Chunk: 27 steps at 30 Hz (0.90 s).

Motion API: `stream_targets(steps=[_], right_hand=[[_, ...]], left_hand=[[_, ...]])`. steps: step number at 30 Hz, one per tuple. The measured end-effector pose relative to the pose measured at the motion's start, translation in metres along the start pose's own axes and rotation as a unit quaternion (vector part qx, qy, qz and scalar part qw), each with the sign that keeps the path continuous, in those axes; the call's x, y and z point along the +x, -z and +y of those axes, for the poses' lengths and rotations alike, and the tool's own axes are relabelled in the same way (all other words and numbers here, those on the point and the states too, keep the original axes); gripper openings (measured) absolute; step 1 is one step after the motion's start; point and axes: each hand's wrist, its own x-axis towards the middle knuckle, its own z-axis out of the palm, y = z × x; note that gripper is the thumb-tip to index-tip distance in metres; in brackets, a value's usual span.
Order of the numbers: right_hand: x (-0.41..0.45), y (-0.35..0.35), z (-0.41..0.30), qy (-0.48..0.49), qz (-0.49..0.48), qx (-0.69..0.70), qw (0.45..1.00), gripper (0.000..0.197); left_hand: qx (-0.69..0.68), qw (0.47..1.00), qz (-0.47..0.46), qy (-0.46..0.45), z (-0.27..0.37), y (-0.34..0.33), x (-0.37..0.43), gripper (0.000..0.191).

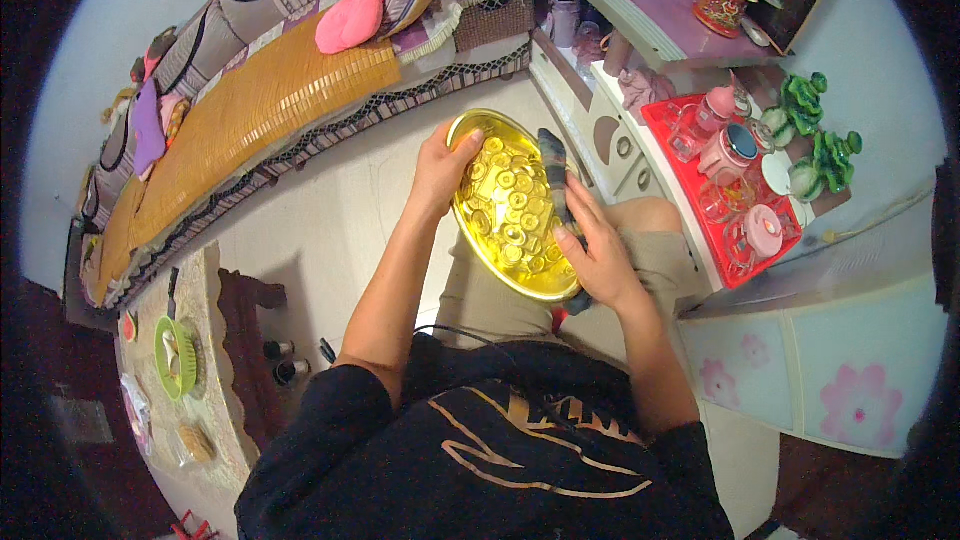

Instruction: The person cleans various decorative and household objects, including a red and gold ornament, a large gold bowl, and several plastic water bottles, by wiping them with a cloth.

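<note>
A gold-coloured oval ornament with a raised rim and moulded coins is held tilted above my lap. My left hand grips its upper left rim, the thumb lying over the edge. On its right side my right hand presses a dark grey cloth against the rim. The cloth runs along that edge, and part of it shows below the ornament. What lies beneath the ornament is hidden.
At the right, a red tray with glasses and jugs stands on a white cabinet, by green cabbage ornaments. A sofa with a bamboo mat spans the upper left. A table at lower left bears a green basket.
</note>
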Motion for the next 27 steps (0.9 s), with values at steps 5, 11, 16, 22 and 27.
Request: stream_targets(steps=[5,11,16,22,27], right_hand=[[-0.026,0.008,-0.023,-0.046,0.012,-0.116,0.992,0.038],[-0.049,0.006,-0.06,0.055,0.004,-0.27,0.961,0.025],[-0.057,-0.017,-0.062,0.087,0.022,-0.213,0.973,0.024],[-0.039,-0.046,-0.064,0.105,0.023,-0.125,0.986,0.024],[-0.03,-0.026,-0.065,-0.156,-0.017,0.325,0.933,0.023]], left_hand=[[0.021,0.999,-0.005,-0.03,-0.004,0.0,0.006,0.027],[0.03,0.997,0.0,-0.07,-0.013,0.001,0.01,0.026],[0.008,0.998,-0.013,-0.066,-0.009,-0.007,0.007,0.028],[0.05,0.994,-0.014,-0.092,-0.006,-0.01,0.004,0.028],[0.007,0.997,-0.052,-0.05,-0.011,0.001,0.013,0.029]])
